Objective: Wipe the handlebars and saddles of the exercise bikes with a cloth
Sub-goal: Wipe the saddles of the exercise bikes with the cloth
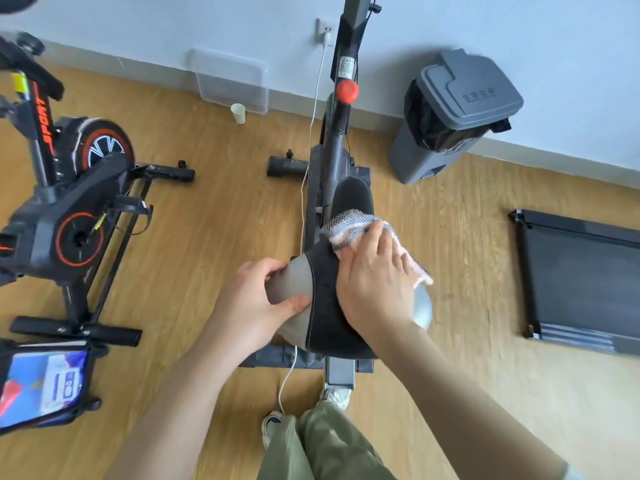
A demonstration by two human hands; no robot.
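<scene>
A grey exercise bike with a red knob stands in front of me, its black and grey saddle pointing away. My left hand grips the grey left wing of the saddle, thumb on top. My right hand lies flat on a grey, white and pink cloth and presses it onto the saddle's right side. The cloth sticks out past my fingers toward the saddle's nose. The handlebars are out of view.
A second black and orange exercise bike stands at the left. A grey lidded bin stands by the wall, a black walking pad lies at the right. A white cable runs along the bike to my feet.
</scene>
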